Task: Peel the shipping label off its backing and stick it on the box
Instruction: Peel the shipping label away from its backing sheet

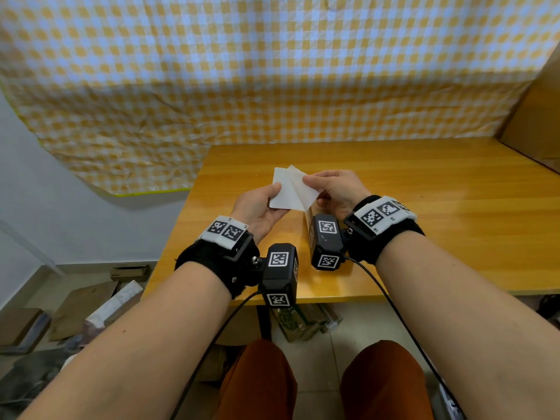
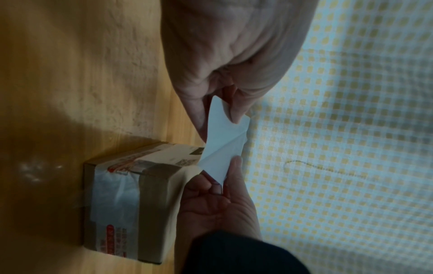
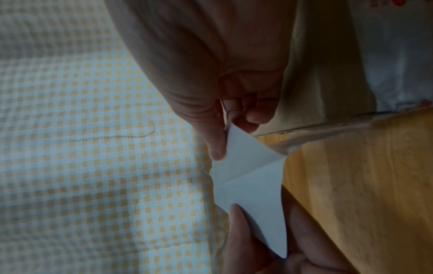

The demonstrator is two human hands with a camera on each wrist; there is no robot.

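Observation:
Both hands hold the shipping label sheet above the wooden table (image 1: 424,207). The sheet has split into two layers that open in a V. My left hand (image 1: 274,192) pinches the white layer (image 1: 283,189) by its left edge. My right hand (image 1: 309,180) pinches a corner of the paler, glossy layer (image 1: 303,194). Which layer is the label I cannot tell. The small cardboard box (image 2: 126,202), wrapped in tape and bearing an older printed label, stands on the table right under the hands. In the head view only a sliver of the box (image 1: 309,228) shows.
A yellow and white checked cloth (image 1: 272,71) hangs behind the table. A large cardboard box (image 1: 536,116) stands at the table's far right. Cardboard scraps and clutter (image 1: 91,304) lie on the floor to the left. Camera cables run from both wrists.

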